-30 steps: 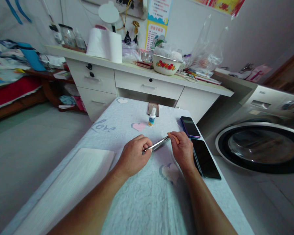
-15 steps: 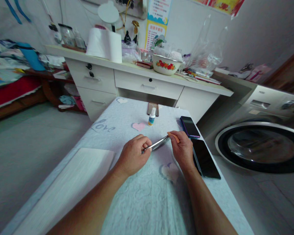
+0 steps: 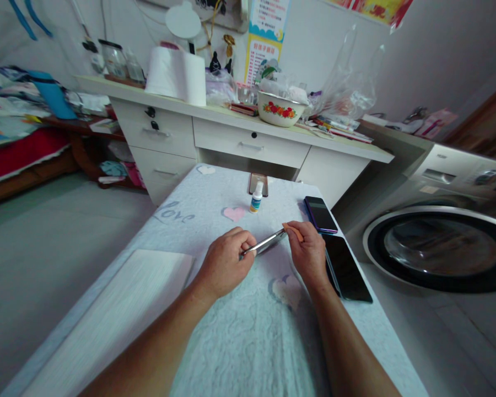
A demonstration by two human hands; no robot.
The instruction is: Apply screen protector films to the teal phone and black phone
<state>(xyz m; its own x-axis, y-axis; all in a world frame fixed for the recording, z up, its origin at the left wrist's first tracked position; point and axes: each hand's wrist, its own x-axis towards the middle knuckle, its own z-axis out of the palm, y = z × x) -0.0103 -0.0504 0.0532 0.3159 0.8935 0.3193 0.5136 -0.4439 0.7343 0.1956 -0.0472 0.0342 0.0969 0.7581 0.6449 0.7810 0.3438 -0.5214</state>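
Observation:
My left hand (image 3: pixel 228 261) is closed on one end of a thin, silver-edged phone (image 3: pixel 268 240), held tilted above the table with its edge towards me. In my right hand (image 3: pixel 308 249), fingers and thumb pinch an orange cloth (image 3: pixel 294 231), which touches the phone's far right end. Beyond the hands, a small white spray bottle (image 3: pixel 256 199) with a blue and yellow label stands upright. Behind it lies a brown-framed flat object (image 3: pixel 259 183). To the right of my right hand are a dark phone (image 3: pixel 321 214) and a black tablet (image 3: pixel 347 268), both lying flat.
A pale cloth with hearts covers the table (image 3: pixel 206 218). At its left lies a whitish flat board (image 3: pixel 119 309). A white desk (image 3: pixel 248 144) with a flowered bowl (image 3: pixel 281 108) and a paper roll (image 3: pixel 176 76) stands behind. A washing machine (image 3: pixel 438 220) is at the right.

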